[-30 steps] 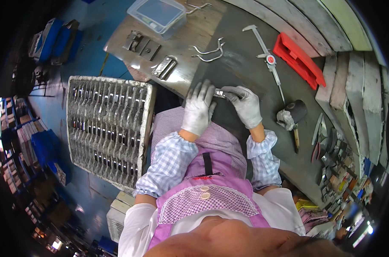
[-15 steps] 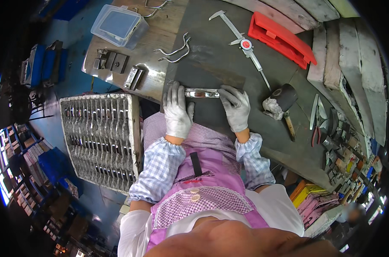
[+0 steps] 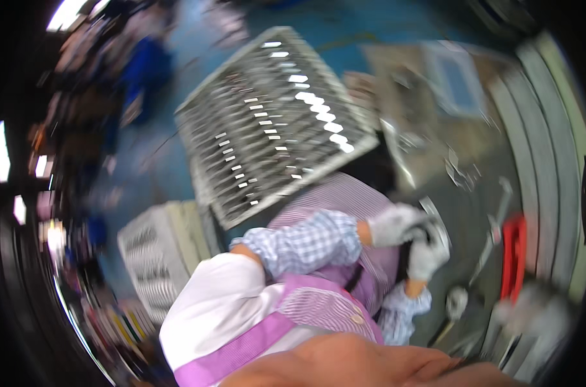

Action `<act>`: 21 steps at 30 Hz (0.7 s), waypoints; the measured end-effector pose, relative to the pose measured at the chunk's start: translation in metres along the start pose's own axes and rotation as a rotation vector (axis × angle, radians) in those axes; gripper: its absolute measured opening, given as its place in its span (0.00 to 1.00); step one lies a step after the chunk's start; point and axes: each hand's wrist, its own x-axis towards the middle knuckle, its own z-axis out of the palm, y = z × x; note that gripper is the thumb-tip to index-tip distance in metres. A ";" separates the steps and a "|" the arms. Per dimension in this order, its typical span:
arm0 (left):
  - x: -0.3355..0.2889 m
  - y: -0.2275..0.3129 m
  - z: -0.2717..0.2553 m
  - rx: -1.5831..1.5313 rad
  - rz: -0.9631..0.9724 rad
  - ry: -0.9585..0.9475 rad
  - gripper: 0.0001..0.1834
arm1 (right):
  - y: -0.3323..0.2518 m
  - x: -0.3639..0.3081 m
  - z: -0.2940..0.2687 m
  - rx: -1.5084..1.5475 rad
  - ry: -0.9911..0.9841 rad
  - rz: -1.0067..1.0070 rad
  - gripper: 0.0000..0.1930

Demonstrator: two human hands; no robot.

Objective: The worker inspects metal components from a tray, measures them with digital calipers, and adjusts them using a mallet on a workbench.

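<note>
Motion blurs the view. My gloved left hand [image 3: 396,224] and gloved right hand [image 3: 428,253] are close together over the near edge of the dark worktop [image 3: 464,258]. A short, shiny metal bar [image 3: 438,220] stands at the right hand's fingers, which curl around it. The left fingers reach toward the bar and the other glove, but they are too smeared to show whether they grip. To the left, a pale slotted tray [image 3: 337,84] carries several rows of similar shiny metal pieces.
A clear plastic box [image 3: 457,80] and bent metal rods [image 3: 460,171] lie toward the back. Right of my hands are a caliper [image 3: 495,232], a red case [image 3: 514,258] and a mallet [image 3: 456,302]. A pale stack [image 3: 154,258] stands below the tray.
The view has swung left, bringing the tray toward the middle. My hands, earlier apart at the bar's two ends on the worktop, have come together, and the bar is now steeply angled.
</note>
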 end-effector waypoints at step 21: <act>-0.385 -0.297 -0.397 0.804 -1.020 0.769 0.18 | 0.070 0.213 0.058 -0.460 -0.295 -0.388 0.17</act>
